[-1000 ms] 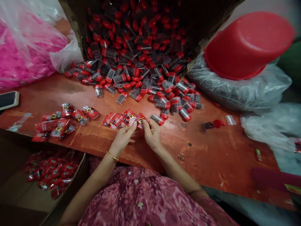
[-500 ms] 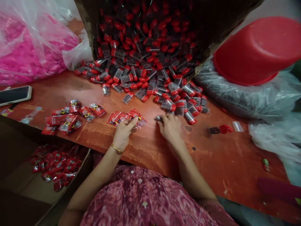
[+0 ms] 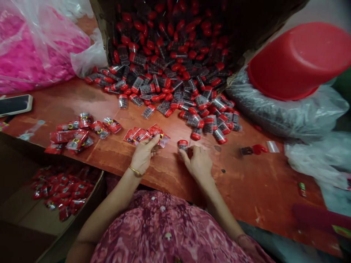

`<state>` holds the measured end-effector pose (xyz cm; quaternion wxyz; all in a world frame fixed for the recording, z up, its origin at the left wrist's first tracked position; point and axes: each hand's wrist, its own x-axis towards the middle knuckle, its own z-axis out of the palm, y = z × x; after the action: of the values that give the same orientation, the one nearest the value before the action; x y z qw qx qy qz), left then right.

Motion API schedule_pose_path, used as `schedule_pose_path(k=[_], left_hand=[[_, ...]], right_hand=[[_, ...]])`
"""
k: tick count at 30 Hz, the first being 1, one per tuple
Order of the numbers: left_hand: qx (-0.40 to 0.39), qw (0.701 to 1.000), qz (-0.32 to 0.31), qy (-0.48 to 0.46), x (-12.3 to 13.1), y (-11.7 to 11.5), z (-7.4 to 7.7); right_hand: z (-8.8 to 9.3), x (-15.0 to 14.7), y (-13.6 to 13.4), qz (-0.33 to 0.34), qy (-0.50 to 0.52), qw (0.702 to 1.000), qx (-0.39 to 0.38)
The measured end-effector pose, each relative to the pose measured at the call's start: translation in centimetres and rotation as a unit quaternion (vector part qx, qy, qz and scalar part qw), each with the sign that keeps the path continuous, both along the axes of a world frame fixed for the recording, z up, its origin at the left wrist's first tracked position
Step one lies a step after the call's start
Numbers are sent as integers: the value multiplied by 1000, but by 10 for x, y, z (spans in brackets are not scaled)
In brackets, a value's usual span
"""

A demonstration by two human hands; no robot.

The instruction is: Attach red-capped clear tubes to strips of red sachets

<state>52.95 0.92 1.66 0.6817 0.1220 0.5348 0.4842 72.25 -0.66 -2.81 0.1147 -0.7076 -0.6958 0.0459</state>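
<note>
My right hand pinches a small clear vial with a red cap, holding it just above the red-brown table. My left hand is closed on a red printed sachet at the right end of a small stack of empty sachets. A big pile of the same red-capped vials spills from a tipped cardboard box straight ahead. Filled sachets lie in a loose group to the left.
A phone lies at the table's left edge, by a clear bag of pink pieces. An upturned red basin rests on a plastic bag of dark bits at right. A cardboard box with filled sachets sits below left.
My right hand let go of the sachet, reached to the vial pile, and has drawn back toward me with one vial. My left hand kept hold of the sachet.
</note>
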Motion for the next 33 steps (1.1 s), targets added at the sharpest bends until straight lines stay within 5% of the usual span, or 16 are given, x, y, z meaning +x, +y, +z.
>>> schedule_pose_path(k=[3, 6, 10, 13, 17, 29, 33], left_hand=[[-5, 1000, 8, -4, -1, -1, -1], [-16, 1000, 15, -22, -3, -2, -2], [-13, 999, 9, -36, -1, -3, -4], [-4, 1000, -8, -27, 4, -4, -3], [6, 999, -40, -5, 7, -6, -1], [31, 996, -88, 9, 4, -8, 1], [84, 987, -107, 91, 4, -10, -4]], right_hand=[[-1, -13, -2, 21, 21, 1000, 4], [0, -13, -4, 15, 181, 983, -11], [15, -9, -7, 32, 484, 872, -57], [33, -11, -11, 57, 556, 826, -74], [44, -18, -10, 92, 534, 838, -65], [39, -21, -8, 67, 532, 839, -88], [39, -22, -8, 64, 532, 841, -81]])
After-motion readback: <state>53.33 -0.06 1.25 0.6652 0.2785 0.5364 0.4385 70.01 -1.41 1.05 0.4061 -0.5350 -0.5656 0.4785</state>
